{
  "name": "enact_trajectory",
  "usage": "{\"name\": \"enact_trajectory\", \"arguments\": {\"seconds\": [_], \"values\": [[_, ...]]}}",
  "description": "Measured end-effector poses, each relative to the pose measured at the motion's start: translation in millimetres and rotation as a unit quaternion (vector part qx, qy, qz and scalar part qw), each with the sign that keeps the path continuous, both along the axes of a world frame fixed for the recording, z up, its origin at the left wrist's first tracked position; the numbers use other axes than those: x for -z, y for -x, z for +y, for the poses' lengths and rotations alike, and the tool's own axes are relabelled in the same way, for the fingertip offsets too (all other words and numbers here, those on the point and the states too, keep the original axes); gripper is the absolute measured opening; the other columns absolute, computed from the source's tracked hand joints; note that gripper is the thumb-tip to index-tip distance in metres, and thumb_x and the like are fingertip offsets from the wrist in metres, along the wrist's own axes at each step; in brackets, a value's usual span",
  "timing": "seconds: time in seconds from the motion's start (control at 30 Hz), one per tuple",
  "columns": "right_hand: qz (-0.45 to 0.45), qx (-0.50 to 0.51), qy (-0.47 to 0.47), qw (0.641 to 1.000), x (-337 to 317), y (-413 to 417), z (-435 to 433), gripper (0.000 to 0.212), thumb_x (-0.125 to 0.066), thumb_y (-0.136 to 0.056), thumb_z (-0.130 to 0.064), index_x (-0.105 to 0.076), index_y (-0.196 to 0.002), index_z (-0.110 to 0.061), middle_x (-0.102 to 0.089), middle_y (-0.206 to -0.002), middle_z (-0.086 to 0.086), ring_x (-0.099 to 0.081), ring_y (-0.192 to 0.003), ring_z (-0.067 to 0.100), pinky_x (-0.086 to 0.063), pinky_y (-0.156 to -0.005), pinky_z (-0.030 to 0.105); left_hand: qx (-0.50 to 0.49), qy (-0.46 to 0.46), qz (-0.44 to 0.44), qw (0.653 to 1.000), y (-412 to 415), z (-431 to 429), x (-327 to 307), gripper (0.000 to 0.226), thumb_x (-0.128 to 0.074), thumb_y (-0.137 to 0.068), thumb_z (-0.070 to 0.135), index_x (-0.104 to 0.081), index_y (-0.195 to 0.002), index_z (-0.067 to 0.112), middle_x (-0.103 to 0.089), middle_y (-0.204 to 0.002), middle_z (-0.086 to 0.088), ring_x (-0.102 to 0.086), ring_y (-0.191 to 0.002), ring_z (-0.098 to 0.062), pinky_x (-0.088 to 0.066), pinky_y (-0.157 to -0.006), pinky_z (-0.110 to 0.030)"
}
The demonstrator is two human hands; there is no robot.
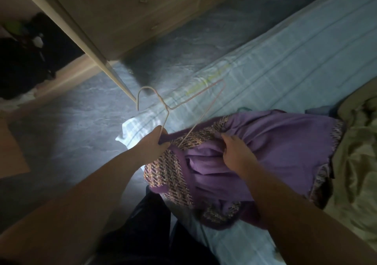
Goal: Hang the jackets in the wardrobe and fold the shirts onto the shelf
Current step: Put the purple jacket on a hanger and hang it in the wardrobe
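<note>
A person stands at the edge of a bed in a dim room, working a wire hanger into a purple jacket trimmed with woven, multicoloured braid. The left hand is closed around one lower arm of the hanger, right where the wire meets the jacket's braided edge, and the hook points up and away toward the wardrobe. The right hand lies just beside it on the garment, its fingers curled into a fold of the purple cloth. The jacket is bunched on the pale blue checked sheet, directly beneath and between both hands, and its far hem reaches an olive-green blanket crumpled at the right. The hanger's other arm juts out above the sheet. At upper left, dark clothes lie heaped in the open wardrobe, above a grey floor. The person's dark trousers show below the forearms.
</note>
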State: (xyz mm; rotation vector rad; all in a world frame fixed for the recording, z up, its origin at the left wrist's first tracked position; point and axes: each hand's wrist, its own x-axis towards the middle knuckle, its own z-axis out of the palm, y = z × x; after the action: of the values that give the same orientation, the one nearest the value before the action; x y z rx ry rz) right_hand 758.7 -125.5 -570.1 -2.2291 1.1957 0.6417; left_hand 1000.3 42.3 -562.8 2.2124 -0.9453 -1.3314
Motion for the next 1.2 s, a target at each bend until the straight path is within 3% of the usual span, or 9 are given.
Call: {"name": "enact_trajectory", "arguments": {"seconds": [0.07,0.13,0.23,0.33,0.57,0.77,0.93,1.07,1.2], "values": [[0.032,-0.062,-0.031,0.997,11,3,-1,0.069,-0.042,-0.087,-0.01,-0.028,-0.153,-0.022,-0.049,-0.141,0.013,-0.049,-0.126,0.035,-0.041,-0.105,0.043,0.013,-0.019,-0.008,1.0,9,3,5,0.015,-0.06,-0.095,0.017,-0.047,-0.103,0.017,-0.057,-0.081,-0.005,-0.055,-0.067,-0.019,-0.043,-0.057,-0.029],[0.012,-0.048,-0.023,0.999,9,-3,-6,0.067,-0.042,-0.087,-0.01,-0.035,-0.151,-0.026,-0.05,-0.143,0.007,-0.049,-0.128,0.031,-0.041,-0.106,0.042,0.007,-0.025,-0.012,1.0,18,3,9,0.016,-0.06,-0.095,0.018,-0.046,-0.103,0.018,-0.056,-0.08,-0.005,-0.055,-0.066,-0.02,-0.043,-0.056,-0.029],[-0.075,-0.002,0.122,0.99,-1,-20,-28,0.042,-0.047,-0.086,-0.013,-0.063,-0.122,-0.028,-0.062,-0.123,0.002,-0.057,-0.114,0.03,-0.05,-0.088,0.041,-0.02,-0.027,-0.025,0.999,24,2,14,0.016,-0.06,-0.094,0.019,-0.048,-0.104,0.02,-0.059,-0.082,-0.004,-0.06,-0.069,-0.022,-0.047,-0.06,-0.033],[-0.136,-0.063,0.211,0.966,9,-34,-60,0.027,-0.051,-0.079,-0.012,-0.071,-0.097,-0.017,-0.064,-0.1,0.008,-0.057,-0.095,0.036,-0.049,-0.077,0.042,-0.061,-0.026,-0.025,0.997,25,1,21,0.015,-0.062,-0.092,0.018,-0.052,-0.102,0.024,-0.06,-0.08,0.0,-0.06,-0.065,-0.018,-0.045,-0.052,-0.026],[0.049,-0.1,0.1,0.989,61,-39,-97,0.054,-0.049,-0.086,-0.014,-0.047,-0.139,-0.026,-0.055,-0.136,0.006,-0.046,-0.127,0.032,-0.038,-0.106,0.046,-0.101,-0.007,-0.013,0.995,25,9,39,0.025,-0.064,-0.09,0.014,-0.054,-0.1,0.034,-0.065,-0.085,0.009,-0.061,-0.065,-0.012,-0.044,-0.055,-0.022],[0.143,-0.093,0.166,0.971,47,-33,-81,0.037,-0.045,-0.09,-0.021,-0.058,-0.124,-0.03,-0.053,-0.132,0.004,-0.042,-0.127,0.028,-0.032,-0.1,0.05,-0.12,0.017,-0.003,0.993,21,11,26,0.038,-0.062,-0.092,0.011,-0.053,-0.111,0.042,-0.066,-0.084,0.007,-0.055,-0.052,-0.01,-0.044,-0.047,-0.022],[0.05,-0.001,0.15,0.987,-7,-23,-84,0.035,-0.05,-0.083,-0.019,-0.057,-0.115,-0.03,-0.063,-0.121,0.0,-0.056,-0.116,0.028,-0.031,-0.099,0.051,-0.145,0.088,0.006,0.985,12,10,-5,0.047,-0.064,-0.089,0.002,-0.059,-0.109,0.044,-0.071,-0.095,0.013,-0.068,-0.077,-0.013,-0.053,-0.07,-0.025],[-0.097,0.086,0.176,0.976,-72,-5,-91,0.036,-0.053,-0.078,-0.018,-0.062,-0.112,-0.028,-0.068,-0.112,0.002,-0.062,-0.108,0.032,-0.037,-0.102,0.051,-0.14,0.167,0.001,0.976,9,2,-47,0.059,-0.065,-0.085,-0.008,-0.064,-0.098,0.05,-0.07,-0.099,0.021,-0.066,-0.092,0.001,-0.048,-0.085,-0.019],[-0.243,0.142,0.177,0.943,-150,24,-100,0.028,-0.046,-0.066,-0.021,-0.059,-0.09,-0.016,-0.066,-0.089,0.009,-0.062,-0.089,0.034,-0.048,-0.079,0.043,-0.086,0.231,-0.002,0.969,16,-23,-113,0.042,-0.066,-0.082,0.006,-0.063,-0.1,0.044,-0.071,-0.098,0.015,-0.068,-0.092,-0.007,-0.051,-0.086,-0.027]]}}
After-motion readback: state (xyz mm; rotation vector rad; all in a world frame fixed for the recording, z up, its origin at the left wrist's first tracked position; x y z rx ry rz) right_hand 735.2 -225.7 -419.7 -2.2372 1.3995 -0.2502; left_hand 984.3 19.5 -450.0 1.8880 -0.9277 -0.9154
